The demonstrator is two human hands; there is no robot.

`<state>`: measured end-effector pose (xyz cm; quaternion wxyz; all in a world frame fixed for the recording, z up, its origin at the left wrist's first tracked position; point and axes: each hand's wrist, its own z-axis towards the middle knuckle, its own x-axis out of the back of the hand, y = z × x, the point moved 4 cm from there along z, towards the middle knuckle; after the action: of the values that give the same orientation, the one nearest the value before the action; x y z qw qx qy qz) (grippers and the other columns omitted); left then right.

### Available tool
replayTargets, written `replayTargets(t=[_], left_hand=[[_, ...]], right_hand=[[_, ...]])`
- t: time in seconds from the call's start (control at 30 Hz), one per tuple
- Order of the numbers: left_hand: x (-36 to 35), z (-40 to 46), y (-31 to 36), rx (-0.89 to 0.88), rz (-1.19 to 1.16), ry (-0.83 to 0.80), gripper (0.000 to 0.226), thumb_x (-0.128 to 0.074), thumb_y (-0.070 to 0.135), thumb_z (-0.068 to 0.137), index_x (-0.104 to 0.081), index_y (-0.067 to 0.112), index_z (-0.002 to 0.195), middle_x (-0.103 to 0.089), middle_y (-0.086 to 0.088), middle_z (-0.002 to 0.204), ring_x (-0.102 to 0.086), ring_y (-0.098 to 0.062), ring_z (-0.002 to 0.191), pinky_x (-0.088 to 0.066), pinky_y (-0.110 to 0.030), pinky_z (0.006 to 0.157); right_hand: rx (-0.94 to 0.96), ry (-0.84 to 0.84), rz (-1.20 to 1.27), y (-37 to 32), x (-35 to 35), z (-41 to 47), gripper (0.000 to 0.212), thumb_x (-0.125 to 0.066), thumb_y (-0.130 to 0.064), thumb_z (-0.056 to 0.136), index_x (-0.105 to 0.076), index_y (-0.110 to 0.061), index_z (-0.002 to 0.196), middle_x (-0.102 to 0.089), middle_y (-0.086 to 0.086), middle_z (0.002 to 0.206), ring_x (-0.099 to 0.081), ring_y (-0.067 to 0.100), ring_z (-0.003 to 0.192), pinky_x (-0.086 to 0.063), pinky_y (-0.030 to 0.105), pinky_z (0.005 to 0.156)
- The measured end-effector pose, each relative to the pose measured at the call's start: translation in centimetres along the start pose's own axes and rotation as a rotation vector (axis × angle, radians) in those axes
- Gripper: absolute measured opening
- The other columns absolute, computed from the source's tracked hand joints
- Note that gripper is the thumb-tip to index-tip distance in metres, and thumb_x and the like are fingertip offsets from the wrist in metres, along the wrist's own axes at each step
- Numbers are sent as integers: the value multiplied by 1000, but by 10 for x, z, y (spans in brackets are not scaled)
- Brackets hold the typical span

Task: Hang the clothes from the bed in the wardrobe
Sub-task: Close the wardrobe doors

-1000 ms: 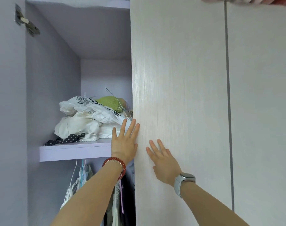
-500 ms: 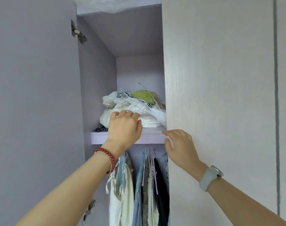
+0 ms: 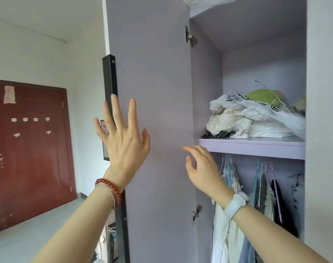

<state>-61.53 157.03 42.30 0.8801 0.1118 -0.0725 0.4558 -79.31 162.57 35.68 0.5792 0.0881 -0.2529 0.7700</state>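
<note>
The left hand (image 3: 122, 137) is spread wide, fingers straight and parted, its palm turned to the inner face of the open wardrobe door (image 3: 154, 111) near that door's free edge; whether the palm actually presses the panel or hovers just off it I cannot tell; it holds nothing. The right hand (image 3: 201, 168) is loose and empty too, fingers gently bent, raised in front of the hinge side of the opening, just beside the front edge of the shelf (image 3: 256, 148) but not visibly touching it; a pale watch (image 3: 234, 205) sits on that wrist, a red bead bracelet (image 3: 109, 189) on the other.

Beyond the hands, the wardrobe (image 3: 256, 54) stands open on its left half; the shelf carries a heap of white bundles (image 3: 247, 118) with a green item behind; below it, hanging garments (image 3: 230, 215) already crowd the space under the shelf on coloured hangers, the rail itself being hidden.

The clothes to be hung are not in view, nor is the bed; a dark red door (image 3: 31, 149) and bare floor show to the left.

My reading is that the step in hand is the opening of the wardrobe, with no garment fetched yet; the next move calls for leaving the door swung fully aside, then turning away to the bed for the first piece, and likely finding a free hanger and a gap among the packed ones.
</note>
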Motion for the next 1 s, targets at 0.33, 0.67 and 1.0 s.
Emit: replayTargets(t=[0.33,0.67,1.0], left_hand=[[-3,-33,1,148,-423,11,73,-55,14,86,-15,6,146,-16,-21,151,-27,-29,129,-21,-25,104],[1,-63,129,-298,-865,25,47,-40,19,90,-40,11,137,-23,-1,148,-27,-13,136,-24,-29,111],[-80,-56,280,-585,-804,-269,52,-36,33,96,-20,27,145,2,12,150,2,-18,141,-14,-55,111]], right_hand=[[-8,-62,91,12,-6,-25,31,-48,-4,89,-57,-8,119,-58,5,117,-51,20,112,-30,15,93],[-127,123,79,78,80,-62,33,-44,0,90,-57,-12,119,-53,-8,110,-53,5,102,-36,5,91],[-267,181,-124,125,146,-102,51,-43,-3,90,-34,-12,139,-40,-1,124,-45,7,108,-38,12,93]])
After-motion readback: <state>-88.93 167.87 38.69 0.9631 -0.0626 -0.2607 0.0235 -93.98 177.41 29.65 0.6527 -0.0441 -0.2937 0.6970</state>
